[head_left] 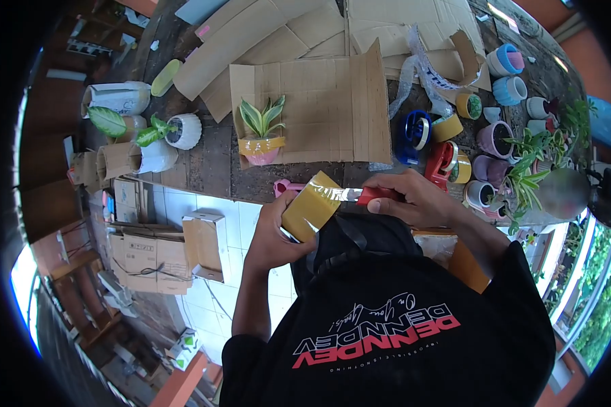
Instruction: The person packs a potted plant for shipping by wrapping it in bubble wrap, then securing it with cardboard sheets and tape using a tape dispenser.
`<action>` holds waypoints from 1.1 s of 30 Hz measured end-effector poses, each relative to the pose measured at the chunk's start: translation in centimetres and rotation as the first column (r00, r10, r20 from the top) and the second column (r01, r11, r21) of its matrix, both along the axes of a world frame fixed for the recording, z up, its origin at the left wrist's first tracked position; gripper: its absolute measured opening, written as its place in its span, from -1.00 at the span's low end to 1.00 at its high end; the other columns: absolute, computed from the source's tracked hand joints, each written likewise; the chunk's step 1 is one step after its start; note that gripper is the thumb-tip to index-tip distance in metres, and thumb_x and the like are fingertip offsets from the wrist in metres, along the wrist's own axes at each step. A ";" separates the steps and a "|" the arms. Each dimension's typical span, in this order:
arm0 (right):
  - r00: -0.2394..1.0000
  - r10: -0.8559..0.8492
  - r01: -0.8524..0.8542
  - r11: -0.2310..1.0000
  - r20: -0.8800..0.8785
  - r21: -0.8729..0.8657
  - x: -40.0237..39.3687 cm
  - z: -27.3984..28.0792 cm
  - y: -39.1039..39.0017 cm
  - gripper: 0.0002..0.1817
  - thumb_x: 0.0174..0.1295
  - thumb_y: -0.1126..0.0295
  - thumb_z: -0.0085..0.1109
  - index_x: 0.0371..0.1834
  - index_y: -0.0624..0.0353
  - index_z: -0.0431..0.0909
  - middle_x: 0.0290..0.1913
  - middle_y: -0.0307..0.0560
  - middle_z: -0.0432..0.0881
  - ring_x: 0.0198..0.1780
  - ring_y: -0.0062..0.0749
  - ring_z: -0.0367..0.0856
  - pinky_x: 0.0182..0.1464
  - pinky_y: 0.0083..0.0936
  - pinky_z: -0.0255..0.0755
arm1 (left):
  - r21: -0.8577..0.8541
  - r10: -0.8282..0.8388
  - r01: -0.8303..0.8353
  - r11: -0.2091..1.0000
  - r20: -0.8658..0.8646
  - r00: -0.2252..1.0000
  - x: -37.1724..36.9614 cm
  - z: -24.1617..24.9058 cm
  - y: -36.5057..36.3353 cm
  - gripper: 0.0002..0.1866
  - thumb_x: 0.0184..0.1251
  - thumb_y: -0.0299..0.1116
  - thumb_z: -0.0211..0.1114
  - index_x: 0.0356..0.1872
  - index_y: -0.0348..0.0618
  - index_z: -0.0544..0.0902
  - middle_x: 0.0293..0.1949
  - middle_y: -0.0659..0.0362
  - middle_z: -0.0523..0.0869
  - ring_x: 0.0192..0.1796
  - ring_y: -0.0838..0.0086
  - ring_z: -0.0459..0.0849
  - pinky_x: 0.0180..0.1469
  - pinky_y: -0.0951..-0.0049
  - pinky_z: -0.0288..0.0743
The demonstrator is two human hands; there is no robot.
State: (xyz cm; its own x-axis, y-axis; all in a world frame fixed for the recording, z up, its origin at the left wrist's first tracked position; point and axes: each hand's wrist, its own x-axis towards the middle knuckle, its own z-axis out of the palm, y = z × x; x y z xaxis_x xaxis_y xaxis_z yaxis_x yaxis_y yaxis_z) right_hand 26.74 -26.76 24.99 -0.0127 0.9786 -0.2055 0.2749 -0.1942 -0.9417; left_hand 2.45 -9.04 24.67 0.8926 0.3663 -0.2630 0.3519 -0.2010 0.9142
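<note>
The left hand (270, 234) is wrapped around the tape (305, 214), a fat yellow roll. The right hand (415, 197) is closed on a red tool (365, 197), its shiny end at the tape. The tape is nearer the person than the pink pot (261, 158) and to its right, by the edge of the bench (207, 152). If the tool slips, it might hurt the left hand, which is close. A loose hold could drop the roll. The right hand hides the tool's handle, so I can't tell its kind. The tape partly hides a pink thing (285, 186) near the pot.
</note>
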 end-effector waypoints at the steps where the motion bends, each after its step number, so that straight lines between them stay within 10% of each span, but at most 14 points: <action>1: 1.000 0.002 -0.002 0.999 0.001 -0.032 0.1 0.3 0.0 -0.60 0.46 0.10 0.15 0.06 0.25 0.57 -0.43 0.04 0.64 -0.45 -0.21 0.63 -0.38 -0.27 0.39 | -0.088 -0.033 0.034 0.996 0.017 0.999 -0.2 -0.4 0.1 -0.43 -0.13 -0.45 0.51 0.03 -0.22 0.57 -0.17 0.16 0.70 -0.14 0.49 0.68 0.02 0.44 0.51; 3: 0.984 -0.067 0.067 0.998 0.165 0.007 0.8 -1.3 -0.2 -0.60 0.48 0.10 0.13 0.06 0.25 0.57 -0.43 0.02 0.62 -0.45 -0.26 0.62 -0.38 -0.31 0.39 | -0.261 -0.089 0.101 0.960 0.057 0.994 -1.1 -1.3 0.9 -0.44 -0.14 -0.41 0.53 0.01 -0.22 0.58 -0.16 0.13 0.71 -0.14 0.43 0.70 0.02 0.42 0.52; 4: 0.965 -0.098 0.092 0.995 0.245 0.034 1.7 -2.0 -0.1 -0.61 0.48 0.10 0.12 0.06 0.25 0.57 -0.43 0.01 0.62 -0.45 -0.29 0.62 -0.38 -0.32 0.39 | -0.476 -0.532 0.594 0.649 0.274 0.801 -0.4 -1.6 2.1 -0.49 -0.13 -0.32 0.56 -0.07 -0.22 0.61 -0.16 0.13 0.71 -0.15 0.40 0.70 -0.03 0.38 0.52; 5: 0.957 -0.192 0.182 0.981 0.218 0.069 3.9 -2.4 0.0 -0.62 0.49 0.11 0.11 0.05 0.25 0.57 -0.44 -0.04 0.60 -0.46 -0.36 0.59 -0.37 -0.37 0.38 | -0.470 -0.481 0.582 0.664 0.327 0.813 -0.6 -1.7 1.5 -0.56 -0.11 -0.32 0.56 -0.15 -0.21 0.64 -0.21 0.12 0.73 -0.15 0.41 0.71 -0.05 0.35 0.52; 7: 0.974 -0.143 0.144 0.990 0.176 0.009 7.8 -0.8 -0.3 -0.65 0.52 0.14 0.08 0.05 0.22 0.55 -0.49 -0.20 0.50 -0.46 -0.57 0.46 -0.36 -0.50 0.35 | -0.432 -0.370 0.544 0.719 0.425 0.826 -0.9 -2.6 0.7 -0.69 -0.09 -0.32 0.56 -0.31 -0.21 0.70 -0.30 0.10 0.77 -0.14 0.44 0.73 -0.09 0.30 0.52; 9: 0.968 -0.252 0.249 0.964 -0.019 -0.093 6.0 -1.6 -0.7 -0.68 0.53 0.16 0.07 0.06 0.20 0.54 -0.49 -0.26 0.44 -0.45 -0.60 0.41 -0.35 -0.53 0.33 | -0.409 0.086 0.031 0.912 0.265 0.960 -2.4 -4.1 2.7 -0.44 -0.03 -0.46 0.53 0.09 -0.26 0.58 -0.12 0.12 0.76 -0.13 0.46 0.72 -0.13 0.42 0.53; 10: 0.946 -0.311 0.297 0.944 -0.087 -0.146 5.8 -1.8 -0.9 -0.69 0.53 0.18 0.07 0.07 0.19 0.54 -0.50 -0.29 0.41 -0.44 -0.62 0.38 -0.35 -0.54 0.32 | -0.480 0.382 -0.238 0.844 0.228 0.896 -1.3 -4.3 2.7 -0.35 -0.02 -0.51 0.52 0.20 -0.28 0.52 -0.04 0.12 0.74 -0.13 0.47 0.71 -0.14 0.47 0.53; 13: 0.916 -0.401 0.391 0.896 -0.007 -0.211 3.2 -5.6 -1.1 -0.61 0.44 0.13 0.21 0.11 0.18 0.45 -0.48 -0.30 0.39 -0.42 -0.59 0.40 -0.33 -0.54 0.34 | -0.494 0.516 -0.357 0.793 0.234 0.824 -0.3 -5.4 3.7 -0.24 -0.03 -0.52 0.59 0.28 -0.30 0.47 -0.02 0.16 0.70 0.05 0.43 0.70 0.21 0.38 0.56; 22: 0.822 -0.317 0.449 0.872 0.473 -0.196 -4.9 -21.9 -9.6 -0.49 0.20 0.32 0.32 0.20 0.12 0.39 -0.07 0.10 0.56 -0.03 0.10 0.64 -0.04 -0.07 0.48 | -0.807 0.678 -0.248 0.536 0.236 0.696 0.1 -12.3 -1.7 -0.55 0.32 -0.16 0.44 0.08 -0.19 0.53 -0.28 0.24 0.65 -0.22 0.54 0.64 -0.09 0.47 0.51; 28: 0.410 -0.388 0.579 0.810 0.825 0.094 -3.4 -24.6 -10.1 -0.49 0.11 0.37 0.31 0.19 0.00 0.48 0.03 0.01 0.49 0.19 0.00 0.46 0.29 -0.03 0.26 | -0.862 0.727 -0.377 0.340 -0.014 0.687 1.8 -12.1 -3.7 -0.73 0.56 -0.28 0.17 0.13 -0.17 0.49 -0.09 0.19 0.71 0.04 0.47 0.67 0.18 0.37 0.48; 33: 0.486 -0.452 0.653 0.756 0.748 0.033 -3.9 -23.4 -9.1 -0.49 0.20 0.36 0.30 0.26 0.00 0.47 0.16 0.04 0.47 0.20 -0.05 0.47 0.22 -0.08 0.34 | -0.846 0.709 -0.349 0.402 0.046 0.704 3.6 -11.8 -4.4 -0.72 0.54 -0.37 0.18 0.18 -0.18 0.50 0.05 0.14 0.70 0.13 0.41 0.67 0.28 0.30 0.45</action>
